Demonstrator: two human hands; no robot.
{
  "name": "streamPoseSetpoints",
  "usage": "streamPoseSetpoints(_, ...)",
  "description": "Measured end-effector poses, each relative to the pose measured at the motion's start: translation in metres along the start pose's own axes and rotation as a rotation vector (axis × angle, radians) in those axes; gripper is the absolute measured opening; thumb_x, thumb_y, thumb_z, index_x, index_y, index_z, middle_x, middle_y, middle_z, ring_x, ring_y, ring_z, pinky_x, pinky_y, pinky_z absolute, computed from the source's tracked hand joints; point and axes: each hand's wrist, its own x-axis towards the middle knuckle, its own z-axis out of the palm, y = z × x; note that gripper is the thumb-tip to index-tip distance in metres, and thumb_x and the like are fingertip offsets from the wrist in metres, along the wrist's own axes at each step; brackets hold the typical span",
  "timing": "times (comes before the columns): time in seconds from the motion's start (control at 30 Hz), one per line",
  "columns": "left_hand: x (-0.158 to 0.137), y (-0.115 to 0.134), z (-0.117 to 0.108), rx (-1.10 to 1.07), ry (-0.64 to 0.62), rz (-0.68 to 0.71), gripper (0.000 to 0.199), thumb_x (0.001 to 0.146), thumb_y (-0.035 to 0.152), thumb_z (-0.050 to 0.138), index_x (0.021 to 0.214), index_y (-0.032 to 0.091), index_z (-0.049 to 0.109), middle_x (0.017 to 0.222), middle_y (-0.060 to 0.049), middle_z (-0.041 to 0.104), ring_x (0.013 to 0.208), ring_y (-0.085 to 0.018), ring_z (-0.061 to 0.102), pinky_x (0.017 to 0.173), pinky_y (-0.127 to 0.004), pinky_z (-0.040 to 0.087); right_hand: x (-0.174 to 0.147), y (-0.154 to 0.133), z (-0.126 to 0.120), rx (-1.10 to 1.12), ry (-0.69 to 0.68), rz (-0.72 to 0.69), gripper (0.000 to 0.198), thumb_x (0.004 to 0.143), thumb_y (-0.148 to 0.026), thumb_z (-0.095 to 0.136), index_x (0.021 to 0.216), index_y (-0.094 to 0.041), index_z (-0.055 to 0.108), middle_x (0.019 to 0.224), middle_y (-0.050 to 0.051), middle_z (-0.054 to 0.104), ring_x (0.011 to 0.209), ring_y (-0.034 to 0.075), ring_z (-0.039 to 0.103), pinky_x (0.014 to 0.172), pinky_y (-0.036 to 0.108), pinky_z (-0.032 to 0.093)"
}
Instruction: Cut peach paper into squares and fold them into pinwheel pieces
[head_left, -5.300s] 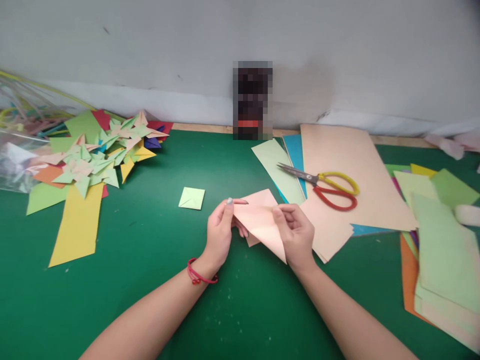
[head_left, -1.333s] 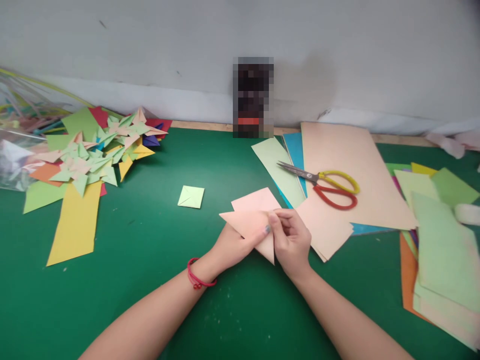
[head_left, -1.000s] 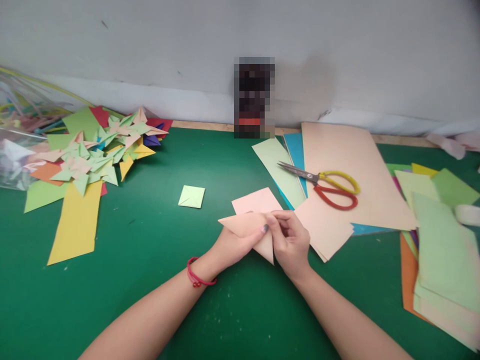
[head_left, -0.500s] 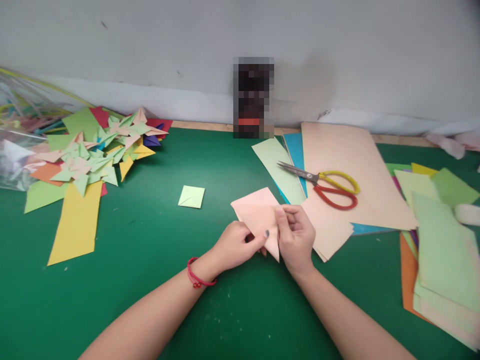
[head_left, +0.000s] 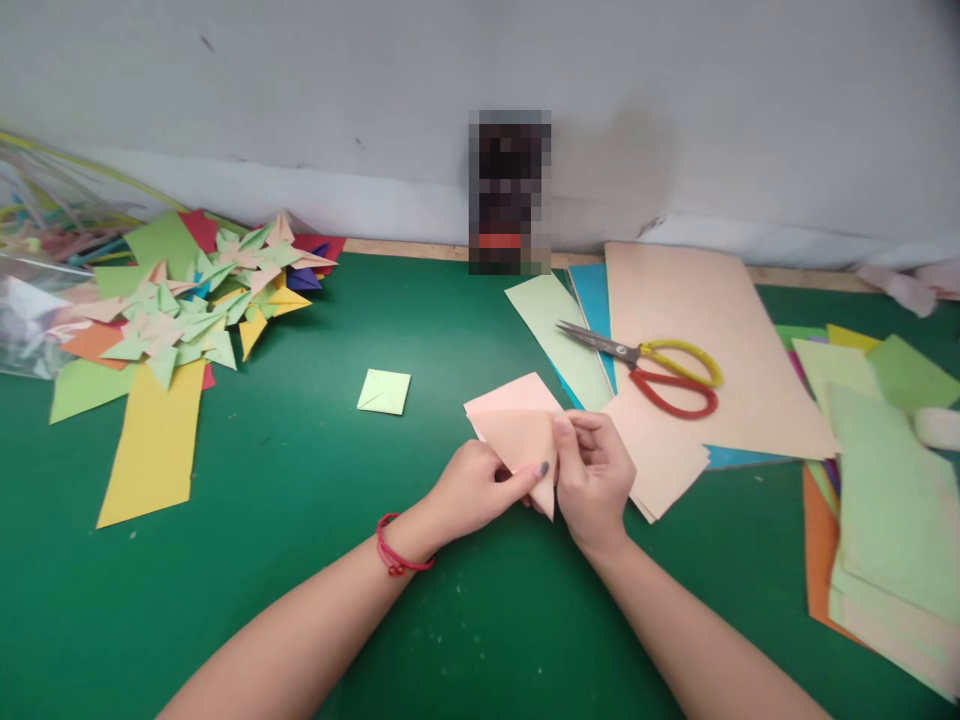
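A pink sheet of paper, partly folded over, is held between both hands above the green tabletop. My left hand pinches its lower part, the thumb lying on top near the fold and the other fingers mostly hidden underneath. With thumb and bent fingers, my right hand grips the paper's right corner. One pointed flap hangs down between the hands. To the left lies a small folded green paper square. Scissors with one yellow and one red handle rest on large peach sheets beyond my right hand.
Folded paper stars and coloured sheets pile up at the left beside a clear plastic bag. A yellow strip juts toward me. Stacked green sheets lie at the right. A pixelated dark object stands against the wall.
The paper's upper flap has been folded further over, so a larger peach-toned area faces up. My left thumb has shifted slightly right; both hands keep their hold.
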Motion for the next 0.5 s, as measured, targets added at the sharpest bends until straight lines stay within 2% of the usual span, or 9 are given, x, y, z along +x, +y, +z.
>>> streamPoseSetpoints(0.23, -0.004, 0.007, 0.005, -0.096, -0.041, -0.078, 0.035, 0.085, 0.03, 0.045, 0.061, 0.012, 0.063, 0.061, -0.006, 0.068, 0.056, -0.014, 0.063, 0.056, -0.021, 0.047, 0.002, -0.002, -0.001, 0.004, 0.001, 0.022, 0.009, 0.081, -0.029, 0.056, 0.081, -0.019, 0.055, 0.064, -0.002, 0.059, 0.056, 0.012, 0.058, 0.048, 0.022, 0.044)
streamPoseSetpoints(0.4, -0.004, 0.012, 0.007, -0.154, -0.039, -0.066, 0.029, 0.084, 0.03, 0.047, 0.066, 0.014, 0.062, 0.063, -0.004, 0.069, 0.057, -0.014, 0.064, 0.06, -0.021, 0.049, 0.006, -0.002, -0.001, 0.006, 0.036, 0.064, 0.012, 0.081, -0.03, 0.056, 0.08, -0.019, 0.055, 0.063, -0.002, 0.058, 0.056, 0.012, 0.057, 0.048, 0.021, 0.044)
streamPoseSetpoints(0.5, -0.004, 0.011, 0.007, -0.14, -0.046, -0.055, 0.032, 0.086, 0.032, 0.045, 0.066, 0.014, 0.061, 0.061, -0.003, 0.068, 0.057, -0.013, 0.064, 0.06, -0.021, 0.049, 0.008, -0.001, -0.002, 0.022, 0.042, 0.087, 0.013, 0.081, -0.031, 0.057, 0.08, -0.019, 0.055, 0.062, -0.002, 0.058, 0.056, 0.011, 0.056, 0.048, 0.021, 0.043)
